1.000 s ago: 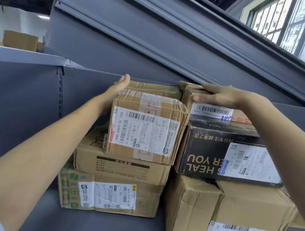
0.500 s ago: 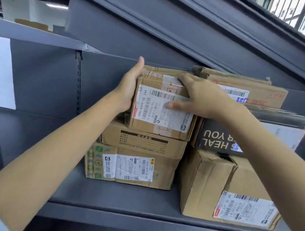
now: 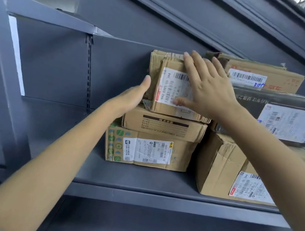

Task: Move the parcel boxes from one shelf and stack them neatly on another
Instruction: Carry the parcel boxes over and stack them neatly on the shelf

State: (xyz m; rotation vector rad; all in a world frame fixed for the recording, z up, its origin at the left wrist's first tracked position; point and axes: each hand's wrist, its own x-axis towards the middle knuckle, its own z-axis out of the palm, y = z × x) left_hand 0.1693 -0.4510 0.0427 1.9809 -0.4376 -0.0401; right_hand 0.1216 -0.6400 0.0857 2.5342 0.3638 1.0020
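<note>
step: squaring top box (image 3: 168, 90) on stack
left hand (image 3: 133, 96): flat, fingers straight against its side
right hand (image 3: 207, 88): fingers spread, pressed on front
tip: I pushed evenly, edges flush

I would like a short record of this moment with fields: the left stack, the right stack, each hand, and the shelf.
left stack: top box with a white label, on a flat brown box, on a green-printed box
right stack: flat taped box on a black box, on a large brown box
left hand: open, fingers straight, against the top box's left side
right hand: open, flat on the front label of the top box
shelf: grey metal, carries both stacks
</note>
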